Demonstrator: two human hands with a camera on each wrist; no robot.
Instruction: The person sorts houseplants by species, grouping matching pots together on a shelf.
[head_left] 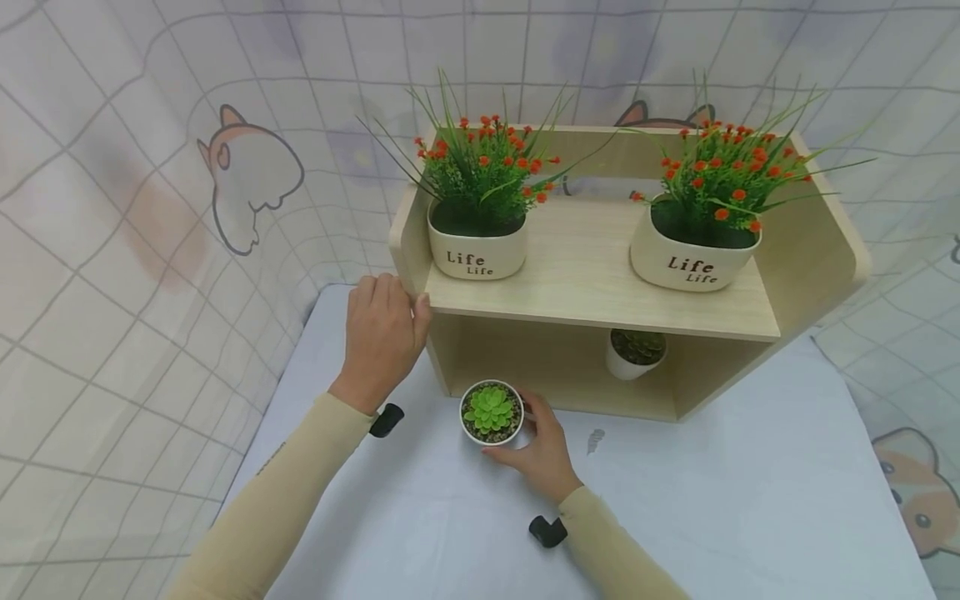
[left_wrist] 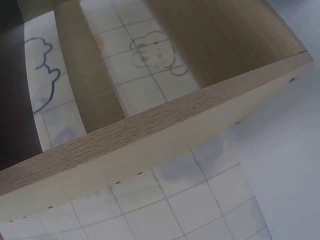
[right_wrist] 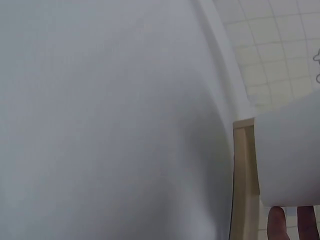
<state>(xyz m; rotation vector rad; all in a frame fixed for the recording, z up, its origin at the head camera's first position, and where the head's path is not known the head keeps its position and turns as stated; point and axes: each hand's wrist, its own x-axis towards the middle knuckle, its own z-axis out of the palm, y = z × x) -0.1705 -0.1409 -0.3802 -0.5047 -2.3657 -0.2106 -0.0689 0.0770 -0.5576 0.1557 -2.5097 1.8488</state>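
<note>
In the head view my right hand [head_left: 542,450] grips a small white pot [head_left: 492,414] with a bright green succulent in it, thumb at the near side and fingers at the right. That pot is just in front of the shelf's lower compartment. The right wrist view shows the white pot's side [right_wrist: 287,155] close up, two fingertips [right_wrist: 276,222] at its end. My left hand [head_left: 384,329] holds the front edge of the left side panel of a light wooden shelf [head_left: 585,258]; in its wrist view the panel edge [left_wrist: 165,117] crosses the frame, the hand itself out of sight.
On the upper board stand two cream "Life" planters, a left planter [head_left: 477,250] and a right planter [head_left: 693,258], both with grass and red flowers. A second small potted plant [head_left: 633,354] sits inside the lower compartment. White cloth [head_left: 720,492] covers the table; a checked curtain [head_left: 150,333] hangs around.
</note>
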